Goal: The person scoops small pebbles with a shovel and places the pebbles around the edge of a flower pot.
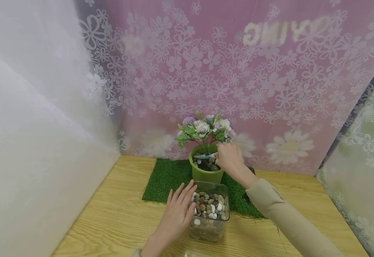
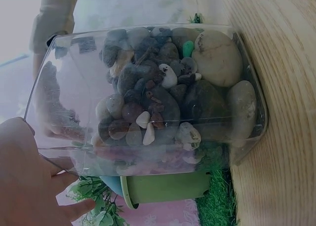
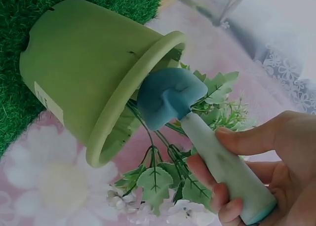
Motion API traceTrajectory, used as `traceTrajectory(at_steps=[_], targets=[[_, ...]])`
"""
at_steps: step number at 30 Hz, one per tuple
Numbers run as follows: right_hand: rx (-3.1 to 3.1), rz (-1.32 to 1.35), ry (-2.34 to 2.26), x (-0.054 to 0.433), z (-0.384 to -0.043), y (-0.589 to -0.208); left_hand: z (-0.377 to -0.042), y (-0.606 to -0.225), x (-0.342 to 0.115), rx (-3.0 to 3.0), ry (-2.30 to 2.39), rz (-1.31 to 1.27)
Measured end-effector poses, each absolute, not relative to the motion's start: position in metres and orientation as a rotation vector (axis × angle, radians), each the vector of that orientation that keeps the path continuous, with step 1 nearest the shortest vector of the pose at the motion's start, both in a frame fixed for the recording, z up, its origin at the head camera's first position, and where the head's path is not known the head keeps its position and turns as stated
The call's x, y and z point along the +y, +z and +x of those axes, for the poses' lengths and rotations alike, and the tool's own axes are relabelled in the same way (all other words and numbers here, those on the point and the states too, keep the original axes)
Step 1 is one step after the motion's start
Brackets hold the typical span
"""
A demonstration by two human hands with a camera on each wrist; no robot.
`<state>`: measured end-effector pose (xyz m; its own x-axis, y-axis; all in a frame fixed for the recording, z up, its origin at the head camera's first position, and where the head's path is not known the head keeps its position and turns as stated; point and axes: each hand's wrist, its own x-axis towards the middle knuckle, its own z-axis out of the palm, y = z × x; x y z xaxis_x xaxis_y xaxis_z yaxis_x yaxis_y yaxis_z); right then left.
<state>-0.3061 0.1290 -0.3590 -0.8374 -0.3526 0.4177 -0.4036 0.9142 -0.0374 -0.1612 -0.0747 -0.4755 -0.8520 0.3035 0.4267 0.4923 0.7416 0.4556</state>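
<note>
My right hand [image 1: 230,159] grips the pale handle of a small trowel [image 3: 170,95] with a blue blade. Its blade is over the mouth of a green flowerpot [image 1: 207,175], which has pebbles inside and artificial flowers [image 1: 203,127] standing in it. In front of the pot sits a clear plastic container [image 2: 64,112] partly filled with pebbles [image 1: 210,205] and larger stones. My left hand [image 1: 175,214] rests at the container's left side near the rim, fingers extended. The right wrist view shows no stones on the visible face of the blade.
A mat of artificial grass [image 1: 169,178] lies under the pot on the wooden table [image 1: 110,210]. Behind stands a pink flowered curtain [image 1: 206,71]. A white sheet [image 1: 39,125] hangs on the left, and a patterned one [image 1: 370,160] on the right.
</note>
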Motion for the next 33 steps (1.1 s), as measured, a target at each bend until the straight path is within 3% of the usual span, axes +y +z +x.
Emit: traceTrajectory(at_steps=[18,33], targets=[[-2.389,0.613,0.183,0.185,-0.283,-0.404,-0.161,-0.480,-0.076,-2.633,-0.853,-0.598],[-2.521,0.684,0.127,0.160,-0.306,-0.377,-0.162,-0.478,-0.074,-2.632,-0.849,-0.610]])
